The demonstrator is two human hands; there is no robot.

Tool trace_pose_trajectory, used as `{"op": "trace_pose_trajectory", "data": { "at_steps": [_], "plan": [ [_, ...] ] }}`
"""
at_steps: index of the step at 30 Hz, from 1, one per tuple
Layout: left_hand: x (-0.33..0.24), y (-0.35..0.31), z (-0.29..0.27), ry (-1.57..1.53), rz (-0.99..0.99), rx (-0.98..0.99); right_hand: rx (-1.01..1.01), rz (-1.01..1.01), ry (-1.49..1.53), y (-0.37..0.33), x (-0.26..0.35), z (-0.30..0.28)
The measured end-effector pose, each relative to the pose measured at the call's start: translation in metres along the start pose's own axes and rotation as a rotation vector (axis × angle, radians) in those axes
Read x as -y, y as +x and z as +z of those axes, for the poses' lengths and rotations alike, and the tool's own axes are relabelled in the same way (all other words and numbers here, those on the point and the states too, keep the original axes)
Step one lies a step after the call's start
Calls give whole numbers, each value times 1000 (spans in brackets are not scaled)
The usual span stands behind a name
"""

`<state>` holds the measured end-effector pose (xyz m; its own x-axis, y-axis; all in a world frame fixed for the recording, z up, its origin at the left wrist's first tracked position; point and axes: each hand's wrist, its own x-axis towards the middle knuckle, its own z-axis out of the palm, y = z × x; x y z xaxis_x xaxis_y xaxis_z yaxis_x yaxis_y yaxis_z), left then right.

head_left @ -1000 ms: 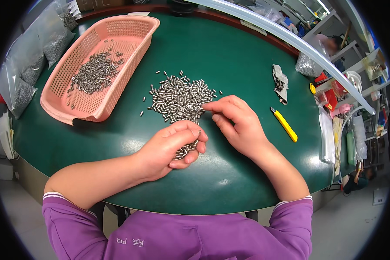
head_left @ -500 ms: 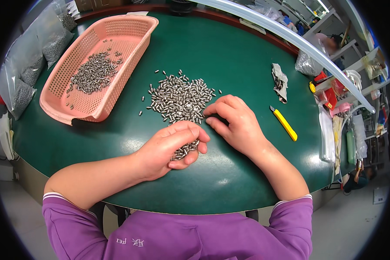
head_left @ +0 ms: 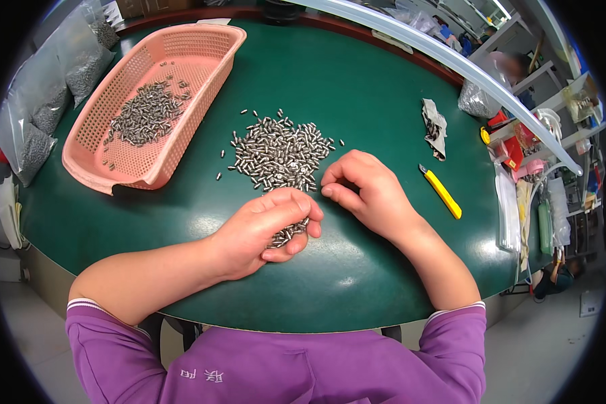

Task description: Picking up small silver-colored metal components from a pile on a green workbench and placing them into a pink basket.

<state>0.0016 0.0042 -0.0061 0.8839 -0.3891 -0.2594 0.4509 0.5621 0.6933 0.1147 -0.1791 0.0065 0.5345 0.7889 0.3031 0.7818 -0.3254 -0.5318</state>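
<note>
My left hand (head_left: 256, 232) is cupped and closed around a handful of small metal pins (head_left: 288, 233), which look like short shiny cylinders with narrowed ends. Just beyond it, a loose pile of the same pins (head_left: 279, 149) lies on the green tabletop, with a few strays at its edges. My right hand (head_left: 370, 195) hovers at the pile's right edge, thumb and forefinger curled close together. Whatever may sit between those fingertips is too small to make out.
A pink perforated basket (head_left: 175, 145) holding more pins stands at the left. Clear bags (head_left: 30, 145) of small metal parts line the far left. To the right lie a yellow utility knife (head_left: 442, 194) and a crumpled grey cloth (head_left: 434, 129). A pale bar (head_left: 451, 54) crosses the upper right.
My right hand has drawn slightly right, away from the pile's edge. My left hand stays nearly still around its pins.
</note>
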Motion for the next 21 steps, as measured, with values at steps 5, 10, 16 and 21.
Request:
{"op": "trace_pose_trajectory", "data": {
  "at_steps": [5,10,16,21],
  "plan": [
    [3,0,-1,-29,14,-20,29,10,391,-1,21,-5],
    [1,0,-2,-15,-23,24,29,-45,386,-3,26,-5],
    [-1,1,0,-49,-30,-11,-45,16,284,3,18,-14],
    [-1,0,-1,-51,-31,-18,-160,196,36,7,-14,-17]
  ]
}}
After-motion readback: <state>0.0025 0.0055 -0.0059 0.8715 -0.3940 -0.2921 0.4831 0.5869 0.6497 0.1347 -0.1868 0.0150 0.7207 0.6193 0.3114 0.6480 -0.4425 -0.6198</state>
